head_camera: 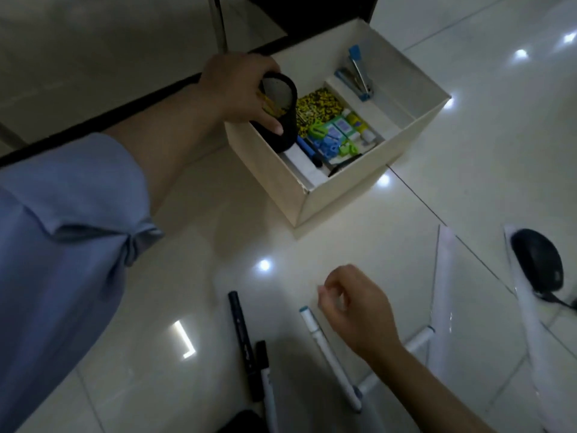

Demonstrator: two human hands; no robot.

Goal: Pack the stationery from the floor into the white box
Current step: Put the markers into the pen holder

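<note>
1. Over the near-left corner of the white box point(337, 195), the left hand point(240, 89) gripped a black pen holder point(282, 120) with yellow pencils inside, its base lowered into the box.
2. Inside the box lay a blue stapler point(357, 76), a yellow-black patterned item point(315, 107), and green and blue erasers point(337, 132).
3. Nearer on the floor point(193, 245), the right hand point(356, 307) hovered with fingers loosely curled, holding nothing.
4. Beside it lay a white marker point(327, 354), a black marker point(242, 332) and a black-capped pen point(265, 379).

Box point(340, 182) stands behind the markers point(331, 354) — stapler point(356, 75) inside, at its far end.
</note>
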